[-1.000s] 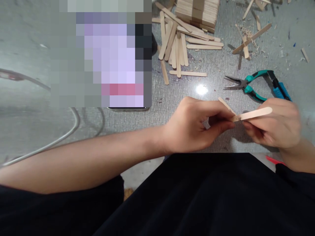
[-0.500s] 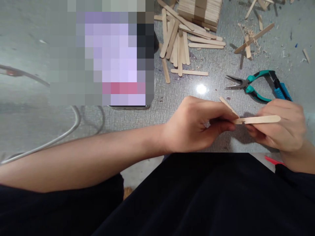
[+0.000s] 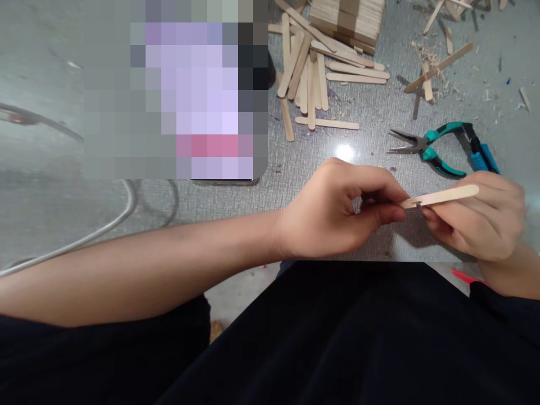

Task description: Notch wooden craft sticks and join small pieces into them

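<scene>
My left hand [image 3: 343,205] pinches one end of a wooden craft stick [image 3: 451,195] between thumb and forefinger. The stick slants slightly up to the right, with a small notch and a dark speck near the pinched end. My right hand [image 3: 481,216] is closed just behind and below the stick, its fingertips close to the notch. Whatever sits in those fingers is too hidden to name. Beyond the right hand lie open long-nose pliers [image 3: 422,144] with teal and black handles, and a blue and black tool [image 3: 484,156] touching or overlapping them.
Loose craft sticks [image 3: 310,79] lie heaped at the back beside a banded stack of sticks [image 3: 346,22]. Two crossed sticks [image 3: 436,68] rest among wood shavings. A blurred-out device stands at left, near a white cable [image 3: 105,233].
The stick's free right end has tipped upward. The thin stick piece that showed behind my left fingers is now mostly hidden by that hand, which has rotated a little.
</scene>
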`<state>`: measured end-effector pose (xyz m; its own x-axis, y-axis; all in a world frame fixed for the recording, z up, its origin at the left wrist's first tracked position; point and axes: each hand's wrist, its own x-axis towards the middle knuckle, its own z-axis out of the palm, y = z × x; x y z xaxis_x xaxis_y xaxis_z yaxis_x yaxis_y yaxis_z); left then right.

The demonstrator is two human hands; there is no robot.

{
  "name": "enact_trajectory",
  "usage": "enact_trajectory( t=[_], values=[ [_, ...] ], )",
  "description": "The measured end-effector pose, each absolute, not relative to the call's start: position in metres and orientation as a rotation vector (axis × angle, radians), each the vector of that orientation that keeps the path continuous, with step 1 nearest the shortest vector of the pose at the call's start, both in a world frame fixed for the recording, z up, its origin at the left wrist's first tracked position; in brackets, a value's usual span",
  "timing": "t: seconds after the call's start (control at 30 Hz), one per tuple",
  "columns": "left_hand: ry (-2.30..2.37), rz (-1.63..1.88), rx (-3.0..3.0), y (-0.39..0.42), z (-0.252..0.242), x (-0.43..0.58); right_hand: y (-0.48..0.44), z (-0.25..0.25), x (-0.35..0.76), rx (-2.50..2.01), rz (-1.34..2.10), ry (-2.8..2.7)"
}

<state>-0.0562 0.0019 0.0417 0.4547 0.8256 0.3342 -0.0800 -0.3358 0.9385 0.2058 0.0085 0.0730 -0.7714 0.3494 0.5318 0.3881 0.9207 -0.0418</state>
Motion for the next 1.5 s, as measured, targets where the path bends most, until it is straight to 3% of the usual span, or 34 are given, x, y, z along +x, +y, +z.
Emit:
enact_trajectory(
  t=[0.3,0.9,1.5],
  values=[
    [0.586,1.160,1.810,0.001,0.040,-0.056,0.011,0.075,0.200,-0.575,0.220,-2.609],
    [0.499,1.132,1.997,0.002,0.040,-0.061,0.006,0.080,0.201,-0.457,0.155,-2.591],
    [0.566,1.105,1.797,-0.001,0.038,-0.057,0.006,0.076,0.210,-0.512,0.139,-2.526]
  ],
)
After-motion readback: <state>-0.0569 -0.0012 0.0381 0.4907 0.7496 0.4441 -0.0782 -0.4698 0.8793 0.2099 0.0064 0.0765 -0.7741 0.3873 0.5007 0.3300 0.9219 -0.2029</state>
